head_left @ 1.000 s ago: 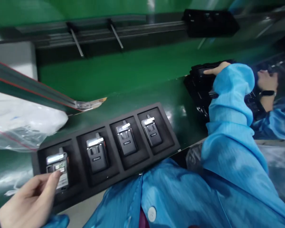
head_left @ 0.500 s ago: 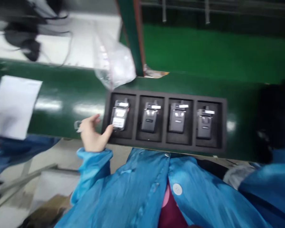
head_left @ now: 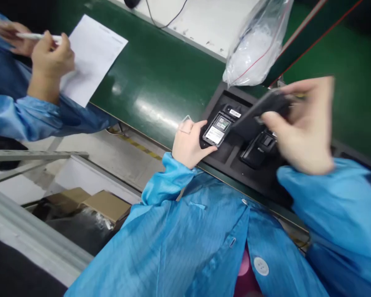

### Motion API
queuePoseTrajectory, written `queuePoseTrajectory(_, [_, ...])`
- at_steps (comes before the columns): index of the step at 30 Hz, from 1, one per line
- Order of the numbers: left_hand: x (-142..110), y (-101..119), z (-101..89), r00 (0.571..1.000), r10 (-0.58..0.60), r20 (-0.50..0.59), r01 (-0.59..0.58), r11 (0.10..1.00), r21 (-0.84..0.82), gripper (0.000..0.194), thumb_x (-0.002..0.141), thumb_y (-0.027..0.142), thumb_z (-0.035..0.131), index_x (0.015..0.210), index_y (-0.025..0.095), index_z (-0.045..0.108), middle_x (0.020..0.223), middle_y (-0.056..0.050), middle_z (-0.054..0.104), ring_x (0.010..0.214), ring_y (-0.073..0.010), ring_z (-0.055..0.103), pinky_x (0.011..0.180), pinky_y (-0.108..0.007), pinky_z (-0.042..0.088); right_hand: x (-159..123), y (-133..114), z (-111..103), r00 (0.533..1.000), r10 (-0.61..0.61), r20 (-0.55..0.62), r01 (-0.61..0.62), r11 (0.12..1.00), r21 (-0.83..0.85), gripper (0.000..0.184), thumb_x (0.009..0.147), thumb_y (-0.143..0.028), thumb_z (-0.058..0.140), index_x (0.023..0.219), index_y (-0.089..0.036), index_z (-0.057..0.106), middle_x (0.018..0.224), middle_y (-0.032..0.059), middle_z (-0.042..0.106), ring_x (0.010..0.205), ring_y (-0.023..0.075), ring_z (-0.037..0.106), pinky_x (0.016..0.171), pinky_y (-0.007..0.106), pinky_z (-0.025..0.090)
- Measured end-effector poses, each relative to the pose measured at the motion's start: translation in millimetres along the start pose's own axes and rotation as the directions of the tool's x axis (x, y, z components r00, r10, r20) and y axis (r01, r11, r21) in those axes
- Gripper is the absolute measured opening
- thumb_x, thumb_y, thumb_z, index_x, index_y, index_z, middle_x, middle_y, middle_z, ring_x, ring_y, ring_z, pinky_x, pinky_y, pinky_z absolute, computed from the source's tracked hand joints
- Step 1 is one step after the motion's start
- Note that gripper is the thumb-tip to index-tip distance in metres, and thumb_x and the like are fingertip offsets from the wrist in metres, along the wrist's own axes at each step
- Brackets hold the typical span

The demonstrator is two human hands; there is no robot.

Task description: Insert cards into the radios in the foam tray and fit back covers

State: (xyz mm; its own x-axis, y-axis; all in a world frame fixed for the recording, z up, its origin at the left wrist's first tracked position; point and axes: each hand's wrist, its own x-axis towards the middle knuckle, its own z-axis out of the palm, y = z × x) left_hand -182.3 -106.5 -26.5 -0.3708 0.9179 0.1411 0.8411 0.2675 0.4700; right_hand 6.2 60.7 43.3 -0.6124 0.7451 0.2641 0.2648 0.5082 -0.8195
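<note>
Left hand (head_left: 189,144) steadies open radio (head_left: 218,130); right hand (head_left: 299,132) holds cover (head_left: 262,106)

By my left hand (head_left: 190,144) I see a black device (head_left: 218,129) with a white label, seated in a black foam tray (head_left: 222,154). My right hand (head_left: 301,128) holds a dark grey cover (head_left: 262,107). Beyond both hands, the belt (head_left: 154,78) is glossy green, with a white paper sheet (head_left: 91,53).

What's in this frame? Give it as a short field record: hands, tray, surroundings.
left hand: steadies the open-backed device in the end pocket of the black tray
right hand: holds a flat dark part above the tray
tray: at least one more closed device in the next pocket
surface: green belt
nearby: clear plastic bag behind the tray; co-worker's hands with a pen at a white sheet
</note>
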Motion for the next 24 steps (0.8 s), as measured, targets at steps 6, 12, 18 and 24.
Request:
queuePoseTrajectory(6, [-4, 5, 6.9, 0.997, -0.071, 0.007, 0.071, 0.996, -0.052, 0.069, 0.072, 0.050, 0.083, 0.130, 0.019, 0.060, 0.112, -0.010, 0.059, 0.110, -0.0295, 0.056, 0.094, -0.039, 0.046, 2, 17, 82, 0.986, 0.061, 0.156, -0.053, 0.997, -0.055, 0.039, 0.082, -0.020, 0.064, 0.117, -0.024, 0.048, 0.106, 0.0007, 0.057, 0.080, 0.0130, 0.057, 0.071, 0.031, 0.049])
queuePoseTrajectory(12, [-3, 5, 6.4, 0.997, -0.075, 0.016, 0.076, 0.994, -0.082, 0.069, 0.073, 0.050, 0.083, 0.131, 0.019, 0.060, 0.114, -0.011, 0.059, 0.111, -0.0303, 0.055, 0.094, -0.041, 0.047, 0, 31, 78, 0.984, 0.045, 0.174, -0.014, 0.985, -0.175, 0.040, 0.083, -0.022, 0.062, 0.121, -0.022, 0.047, 0.114, 0.0045, 0.057, 0.088, 0.0164, 0.057, 0.076, 0.033, 0.048])
queuePoseTrajectory(18, [-2, 4, 7.5, 0.997, -0.078, 0.024, 0.080, 0.994, -0.079, 0.071, 0.071, 0.051, 0.083, 0.130, 0.019, 0.061, 0.114, -0.011, 0.059, 0.110, -0.0302, 0.055, 0.094, -0.040, 0.047, -9, 20, 86, 0.993, 0.003, 0.122, 0.060, 0.860, -0.507, 0.039, 0.089, -0.032, 0.059, 0.124, -0.016, 0.053, 0.123, 0.0145, 0.054, 0.117, 0.0296, 0.050, 0.101, 0.049, 0.042])
queuePoseTrajectory(24, [-2, 4, 7.0, 0.997, -0.071, 0.015, 0.072, 0.995, -0.063, 0.069, 0.071, 0.050, 0.084, 0.129, 0.019, 0.061, 0.114, -0.010, 0.059, 0.110, -0.0299, 0.055, 0.094, -0.040, 0.046, -15, 8, 92, 0.988, 0.071, 0.137, 0.050, 0.695, -0.718, 0.047, 0.093, -0.037, 0.054, 0.133, -0.011, 0.053, 0.131, 0.0199, 0.049, 0.117, 0.0343, 0.047, 0.097, 0.049, 0.042])
